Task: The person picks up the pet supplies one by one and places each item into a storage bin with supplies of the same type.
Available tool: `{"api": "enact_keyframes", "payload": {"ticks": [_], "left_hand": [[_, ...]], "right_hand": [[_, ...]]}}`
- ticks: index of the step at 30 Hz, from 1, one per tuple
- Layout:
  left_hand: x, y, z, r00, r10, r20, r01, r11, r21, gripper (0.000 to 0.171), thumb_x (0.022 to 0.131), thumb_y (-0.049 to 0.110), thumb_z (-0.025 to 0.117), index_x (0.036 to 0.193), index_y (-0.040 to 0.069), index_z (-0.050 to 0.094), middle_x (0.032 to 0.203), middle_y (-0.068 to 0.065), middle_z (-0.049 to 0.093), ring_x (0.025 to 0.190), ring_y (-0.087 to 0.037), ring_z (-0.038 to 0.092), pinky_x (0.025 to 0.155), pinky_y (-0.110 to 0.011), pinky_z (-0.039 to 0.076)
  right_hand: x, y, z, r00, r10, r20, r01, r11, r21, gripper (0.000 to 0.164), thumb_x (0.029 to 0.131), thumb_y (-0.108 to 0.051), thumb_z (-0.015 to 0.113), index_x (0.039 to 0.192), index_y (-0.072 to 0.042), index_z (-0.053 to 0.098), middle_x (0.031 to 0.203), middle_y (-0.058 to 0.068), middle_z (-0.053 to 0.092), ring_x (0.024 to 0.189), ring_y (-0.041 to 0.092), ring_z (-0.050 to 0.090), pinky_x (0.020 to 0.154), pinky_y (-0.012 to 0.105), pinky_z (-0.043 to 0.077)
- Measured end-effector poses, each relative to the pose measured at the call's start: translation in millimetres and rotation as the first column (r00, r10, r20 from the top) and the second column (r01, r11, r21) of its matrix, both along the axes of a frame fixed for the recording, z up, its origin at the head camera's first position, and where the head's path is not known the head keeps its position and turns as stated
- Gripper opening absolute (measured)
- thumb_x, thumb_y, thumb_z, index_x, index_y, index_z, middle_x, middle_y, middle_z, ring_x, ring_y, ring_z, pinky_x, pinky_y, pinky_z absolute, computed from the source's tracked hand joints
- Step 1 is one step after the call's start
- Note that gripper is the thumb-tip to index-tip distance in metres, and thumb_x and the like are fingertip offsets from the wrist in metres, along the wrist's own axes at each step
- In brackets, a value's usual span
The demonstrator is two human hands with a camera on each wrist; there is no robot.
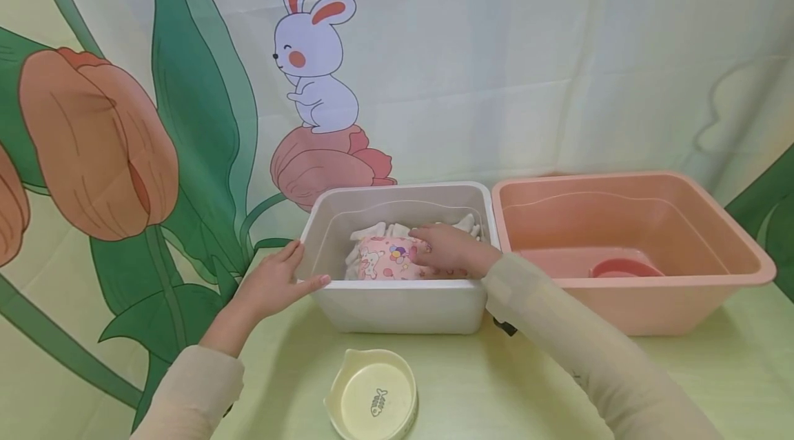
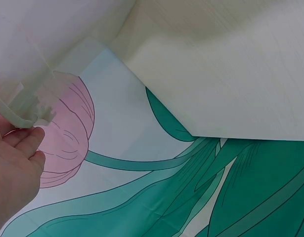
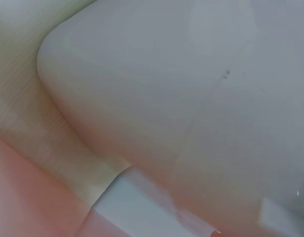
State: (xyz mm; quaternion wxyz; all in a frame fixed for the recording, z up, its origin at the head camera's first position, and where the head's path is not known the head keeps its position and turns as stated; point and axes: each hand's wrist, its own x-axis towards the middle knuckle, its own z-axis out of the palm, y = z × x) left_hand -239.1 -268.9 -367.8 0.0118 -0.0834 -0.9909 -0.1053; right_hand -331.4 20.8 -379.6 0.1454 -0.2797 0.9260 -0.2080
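Note:
A white plastic tub point(image 1: 397, 305) stands against the backdrop. Crumpled white cloths point(image 1: 369, 232) lie inside it, under a soft-looking pink item printed with a bunny and balloons point(image 1: 387, 261); its exact kind is unclear. My right hand point(image 1: 455, 248) reaches over the tub's right side and rests on the pink item, thumb and forefinger spread apart. At the tub's front left corner, my left hand point(image 1: 273, 281) holds the rim, its thumb lying along the front edge. The left wrist view shows the left fingers point(image 2: 29, 143) bent up against the rim's underside.
To the right, beside the white tub, is a larger pink tub point(image 1: 620, 298) with a red round object point(image 1: 623, 266) inside. A cream cat-eared bowl point(image 1: 372, 395) with a fishbone print sits in front on the pale table point(image 1: 484, 398). Behind hangs a printed cloth point(image 1: 465, 81).

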Motion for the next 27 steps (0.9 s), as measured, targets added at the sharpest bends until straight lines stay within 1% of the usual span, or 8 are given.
{"api": "enact_keyframes", "payload": {"ticks": [6,12,15,18,22,27], "left_hand": [[-0.1,-0.7,-0.8,1.0,0.0,0.0,0.0,1.0,0.003,0.087,0.08,0.062,0.045,0.138,0.0,0.025,0.141,-0.022,0.027,0.125,-0.041,0.032,0.094,-0.054,0.034],[0.2,-0.2,-0.6,1.0,-0.002,0.0,0.002,1.0,0.011,0.087,0.08,0.062,0.045,0.138,0.001,0.025,0.142,-0.022,0.027,0.125,-0.042,0.032,0.094,-0.055,0.034],[0.0,0.0,-0.5,1.0,-0.005,-0.006,0.005,1.0,0.011,0.087,0.08,0.062,0.046,0.138,0.0,0.025,0.141,-0.022,0.028,0.124,-0.042,0.033,0.094,-0.055,0.035],[-0.1,-0.1,-0.8,1.0,-0.007,-0.008,0.007,1.0,0.011,0.087,0.08,0.061,0.046,0.138,0.0,0.025,0.141,-0.022,0.028,0.124,-0.041,0.033,0.094,-0.054,0.035],[0.2,-0.2,-0.8,1.0,-0.005,-0.002,0.005,1.0,0.014,0.087,0.08,0.062,0.046,0.138,0.0,0.025,0.141,-0.022,0.027,0.125,-0.042,0.032,0.094,-0.055,0.034],[0.3,0.1,-0.5,1.0,-0.005,-0.002,0.005,1.0,0.014,0.087,0.08,0.061,0.046,0.138,0.0,0.025,0.141,-0.022,0.027,0.125,-0.042,0.032,0.094,-0.055,0.034]], "right_hand": [[2.6,-0.7,2.9,1.0,0.012,-0.011,-0.012,1.0,0.001,0.053,0.087,-0.036,0.053,0.135,-0.019,0.038,0.14,0.002,0.037,0.13,0.02,0.031,0.107,0.041,0.024],[5.4,0.0,5.9,1.0,0.006,-0.012,-0.006,1.0,0.012,0.053,0.087,-0.035,0.054,0.135,-0.02,0.038,0.139,0.001,0.038,0.129,0.019,0.033,0.107,0.04,0.025],[7.5,1.4,8.7,1.0,-0.001,-0.01,0.001,1.0,-0.01,0.052,0.086,-0.034,0.054,0.135,-0.02,0.038,0.137,0.001,0.042,0.121,0.018,0.04,0.105,0.04,0.028],[9.9,2.8,12.2,1.0,-0.009,-0.004,0.008,0.999,-0.041,0.052,0.086,-0.033,0.055,0.134,-0.02,0.039,0.134,0.0,0.045,0.118,0.017,0.043,0.104,0.04,0.03],[12.8,4.0,15.5,1.0,-0.016,0.002,0.016,0.997,-0.073,0.051,0.086,-0.032,0.056,0.133,-0.02,0.041,0.133,-0.001,0.046,0.124,0.018,0.04,0.104,0.041,0.029],[15.4,5.3,16.3,0.999,-0.023,-0.022,0.02,0.995,-0.098,0.048,0.086,-0.029,0.057,0.131,-0.018,0.044,0.132,0.0,0.047,0.124,0.019,0.04,0.104,0.042,0.03]]}}
